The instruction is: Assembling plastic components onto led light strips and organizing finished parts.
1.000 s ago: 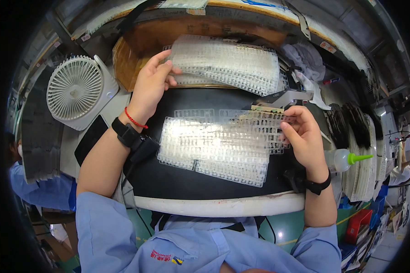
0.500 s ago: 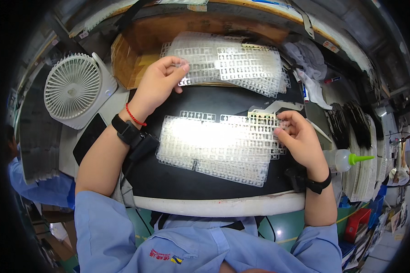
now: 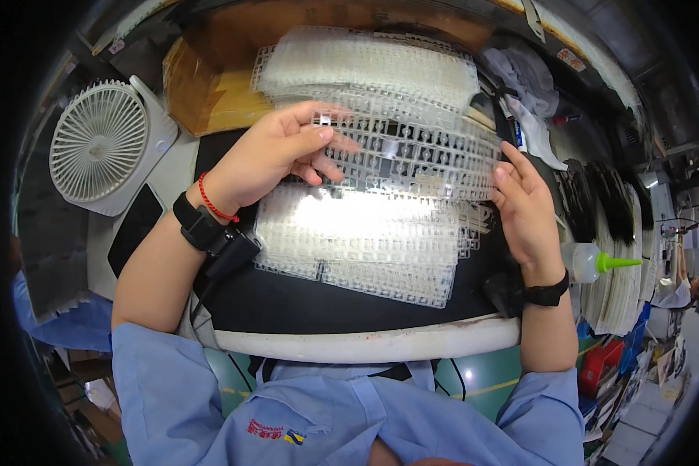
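Observation:
A thin, clear plastic sheet [image 3: 412, 159] with rows of keyboard-like cutouts is raised and slightly bowed between my two hands. My left hand [image 3: 283, 147] is closed at its left end, thumb in front and some fingers showing through the sheet. At the right edge, my right hand [image 3: 524, 206] grips with thumb and fingers. Below it, a fanned stack of similar sheets [image 3: 365, 268] lies on the black mat [image 3: 311, 307], partly washed out by glare. Another pile of such sheets [image 3: 365, 62] rests farther back in the wooden box, partly covered by the raised sheet.
A white fan [image 3: 101, 147] stands at the left beside the wooden box [image 3: 186, 89]. To the right are a bottle with a green nozzle [image 3: 617, 262], crumpled clear plastic [image 3: 524, 81] and piles of thin sheets [image 3: 613, 295]. A padded white edge [image 3: 365, 346] borders the table in front.
A sheet is now up between both hands. My right hand has risen from the near stack's right edge, and my left hand has left the far pile and come slightly nearer.

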### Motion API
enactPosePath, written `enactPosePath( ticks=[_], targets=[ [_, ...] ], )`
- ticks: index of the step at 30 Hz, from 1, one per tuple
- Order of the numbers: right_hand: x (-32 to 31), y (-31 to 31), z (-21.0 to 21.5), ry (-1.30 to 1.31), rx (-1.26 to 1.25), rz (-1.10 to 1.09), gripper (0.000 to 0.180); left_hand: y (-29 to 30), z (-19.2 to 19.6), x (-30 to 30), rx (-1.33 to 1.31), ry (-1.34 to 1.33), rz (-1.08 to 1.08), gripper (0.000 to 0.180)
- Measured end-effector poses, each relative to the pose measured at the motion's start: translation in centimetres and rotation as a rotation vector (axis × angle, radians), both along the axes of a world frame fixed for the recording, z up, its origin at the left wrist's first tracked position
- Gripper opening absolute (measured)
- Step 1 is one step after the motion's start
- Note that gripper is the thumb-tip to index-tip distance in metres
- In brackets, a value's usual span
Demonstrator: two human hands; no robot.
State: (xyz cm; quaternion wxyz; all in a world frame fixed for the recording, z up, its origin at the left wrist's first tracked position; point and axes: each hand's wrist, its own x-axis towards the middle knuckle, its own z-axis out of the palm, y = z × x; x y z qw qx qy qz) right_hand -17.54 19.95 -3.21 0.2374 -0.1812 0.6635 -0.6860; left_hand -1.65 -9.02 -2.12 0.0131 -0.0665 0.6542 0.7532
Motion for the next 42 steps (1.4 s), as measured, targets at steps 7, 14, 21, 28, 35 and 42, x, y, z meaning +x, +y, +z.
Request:
enactPosePath(
  ticks=[7, 14, 21, 28, 35, 42],
  targets=[
    [-0.6, 0.8, 0.4, -0.105, -0.266, 0.006, 0.023, 0.0, 0.0, -0.1, 0.206, 0.016, -0.008, 0.041],
    [-0.2, 1.0, 1.1, -0.024, -0.291, -0.005, 0.027, -0.2, -0.6, -0.4, 0.286, 0.011, 0.073, 0.04],
    [0.5, 0.8, 1.7, -0.013, -0.298, -0.005, 0.03, 0.1, -0.6, -0.4, 0.271, 0.0, 0.114, 0.039],
    [0.8, 0.6, 1.8, -0.006, -0.308, -0.028, 0.033, -0.6, -1.3, -0.4, 0.224, 0.04, 0.052, 0.038],
    [0.3, 0.8, 1.6, -0.034, -0.33, -0.013, 0.035, 0.0, -1.0, -0.5, 0.213, 0.049, 0.097, 0.038],
    [0.3, 0.8, 1.5, -0.044, -0.329, -0.012, 0.031, 0.0, -0.9, -0.6, 0.185, 0.038, 0.083, 0.036]
  ],
)
